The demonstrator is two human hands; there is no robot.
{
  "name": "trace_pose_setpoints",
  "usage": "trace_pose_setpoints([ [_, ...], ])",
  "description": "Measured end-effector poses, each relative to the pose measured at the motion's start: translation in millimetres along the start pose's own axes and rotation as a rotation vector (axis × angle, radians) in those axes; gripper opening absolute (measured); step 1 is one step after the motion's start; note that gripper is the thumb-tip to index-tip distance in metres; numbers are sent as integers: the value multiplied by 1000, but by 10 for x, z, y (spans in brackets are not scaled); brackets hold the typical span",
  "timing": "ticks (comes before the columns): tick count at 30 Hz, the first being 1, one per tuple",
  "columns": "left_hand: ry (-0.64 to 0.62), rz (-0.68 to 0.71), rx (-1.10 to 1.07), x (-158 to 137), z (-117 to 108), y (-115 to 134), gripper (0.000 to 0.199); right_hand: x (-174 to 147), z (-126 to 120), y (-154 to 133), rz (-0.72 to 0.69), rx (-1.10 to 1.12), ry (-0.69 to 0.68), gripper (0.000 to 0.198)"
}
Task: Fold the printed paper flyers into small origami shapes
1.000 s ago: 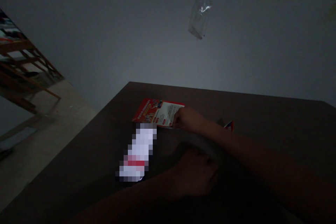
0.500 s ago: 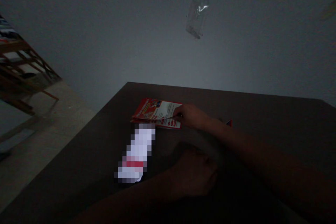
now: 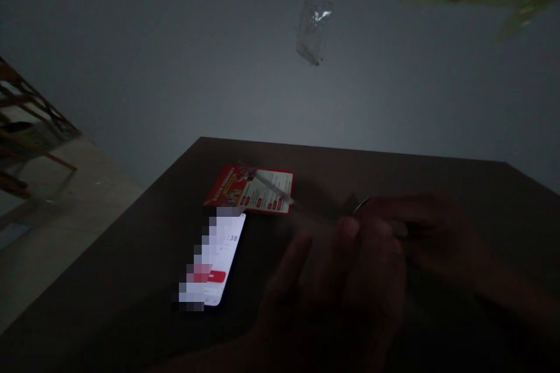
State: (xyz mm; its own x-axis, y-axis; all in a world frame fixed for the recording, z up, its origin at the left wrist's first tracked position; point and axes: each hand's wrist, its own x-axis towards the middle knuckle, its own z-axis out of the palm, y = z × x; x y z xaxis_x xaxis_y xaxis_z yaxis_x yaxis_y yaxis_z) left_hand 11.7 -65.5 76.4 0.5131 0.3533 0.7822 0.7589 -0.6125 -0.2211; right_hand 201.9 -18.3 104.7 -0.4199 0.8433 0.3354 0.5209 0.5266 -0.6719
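Right grip (image 3: 437, 233) at glinting sliver (image 3: 361, 204)

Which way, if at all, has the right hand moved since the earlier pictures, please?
Yes: judged against the table, the right hand has moved rightward and nearer the person, away from the leaflet.

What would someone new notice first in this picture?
Probably the lit phone, the brightest thing here, lying on the dark table left of centre. The red and white leaflet just beyond it would likely come next, then the left hand and right hand, dim and close together toward the lower right.
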Motion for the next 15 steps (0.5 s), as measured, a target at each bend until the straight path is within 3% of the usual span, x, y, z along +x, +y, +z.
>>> trace_pose_setpoints([
  [1, -32, 5, 1, -4, 7, 13, 33, -116, 7, -7, -26, 24, -59, 13],
  [5, -376, 115, -263, -123, 136, 99, 25, -469, 27, 59, 17, 84, -314, 10],
  [7, -654, 127, -385, -224, 226, 181, 20, -563, 9, 144, 90, 81, -252, 17],
  [9, -786, 136, -453, -333, 310, 286, 17, -602, 1, 260, 202, -27, -75, 15],
  [11, -861, 157, -501, -437, 378, 390, 16, -601, 34, 397, 342, -195, -29, 16],
  [15, -911, 80, -541, -570, 453, 498, 20, -536, 213, 650, 474, -577, -71, 30],
])
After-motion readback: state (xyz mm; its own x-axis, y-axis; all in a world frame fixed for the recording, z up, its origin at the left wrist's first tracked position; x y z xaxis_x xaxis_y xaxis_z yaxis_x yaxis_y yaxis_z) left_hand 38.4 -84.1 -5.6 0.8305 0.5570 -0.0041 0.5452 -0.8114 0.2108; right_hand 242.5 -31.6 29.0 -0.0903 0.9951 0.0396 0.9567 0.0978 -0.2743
